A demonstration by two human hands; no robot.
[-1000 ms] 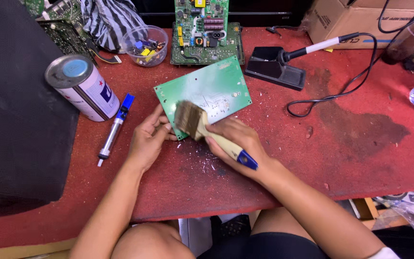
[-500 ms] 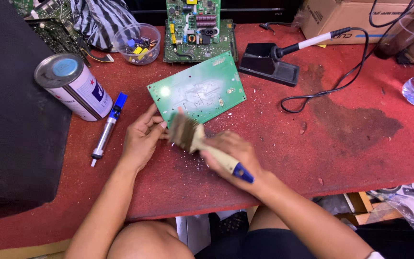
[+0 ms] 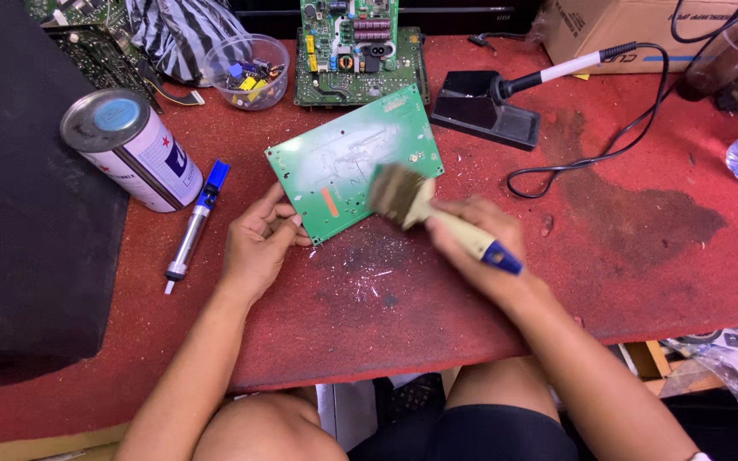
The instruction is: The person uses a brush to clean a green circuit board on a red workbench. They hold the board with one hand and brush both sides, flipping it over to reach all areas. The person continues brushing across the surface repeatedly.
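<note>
A green circuit board lies solder side up on the red table, with a pale smear across its middle. My left hand pinches its near left corner. My right hand grips a paint brush with a cream handle and blue end. Its bristles rest on the board's near right edge and look blurred by motion. Grey dust and specks lie on the mat just below the board.
A metal can and a blue-tipped desoldering pump lie left. A plastic bowl of small parts, another circuit board, and a soldering iron on its stand sit behind. A black box fills the left side.
The brush has swept from the board's near left corner over to its right edge. My left hand has stayed at the near left corner. The camera view has shifted slightly.
</note>
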